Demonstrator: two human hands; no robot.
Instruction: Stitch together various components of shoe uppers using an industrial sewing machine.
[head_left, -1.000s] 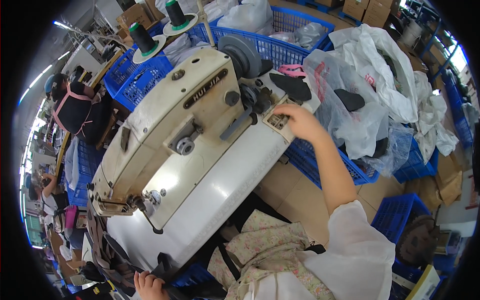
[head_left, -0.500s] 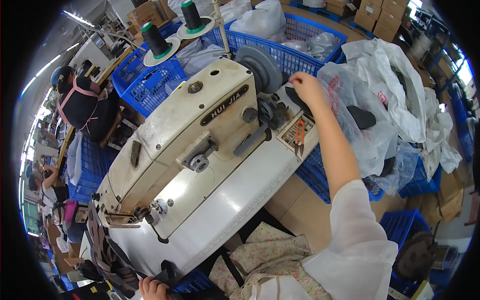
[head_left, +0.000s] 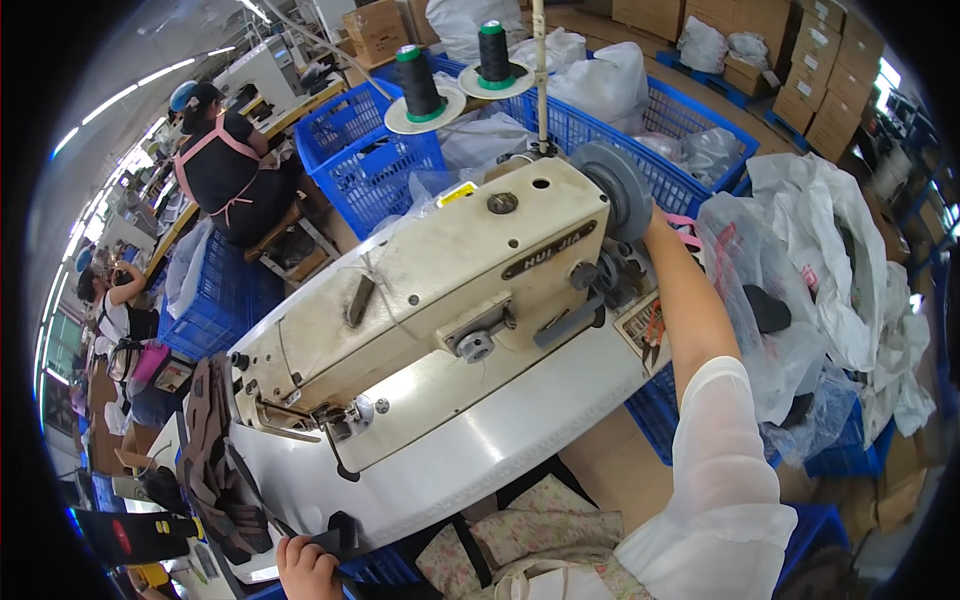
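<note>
A cream sewing machine (head_left: 440, 270) stands on a white table (head_left: 450, 450) in front of me. My right arm reaches across to the grey handwheel (head_left: 612, 190) at the machine's right end. There my right hand (head_left: 656, 228) is mostly behind the wheel, its fingers hidden. At the table's near left edge my left hand (head_left: 307, 566) has its fingers curled round a black strap (head_left: 343, 530). Beyond that hand lies a heap of brown and black fabric strips (head_left: 215, 470). Orange-handled thread snips (head_left: 653, 332) lie in a small tray next to my right forearm.
Two black thread cones (head_left: 420, 90) stand behind the machine. Blue plastic crates (head_left: 370, 150) with bagged goods line the far side. Clear plastic bags (head_left: 760, 290) bulge close to my right arm. A person in a pink-strapped apron (head_left: 230, 170) sits at the far left.
My right hand has gone from the table's far right corner to behind the handwheel. My left hand stays on the black strap. The whole view has shifted, bringing the machine lower and rightward.
</note>
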